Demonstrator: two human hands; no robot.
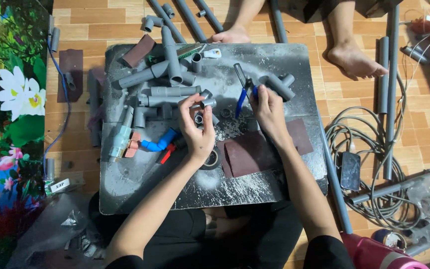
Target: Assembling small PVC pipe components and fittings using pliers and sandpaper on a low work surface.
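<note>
Light was even and moderately bright from overhead; shadows stayed soft and short under both arms; the dark work board [274, 189] showed dull grey sheen; centre focus was sharp; edges bowed slightly; lower corners fell dim and soft.

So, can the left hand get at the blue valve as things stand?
Probably yes. The blue valve lies uncovered on the board, just beside the left hand, with nothing between them. But that hand already pinches a small grey fitting, so it would need to free its fingers first.
</note>
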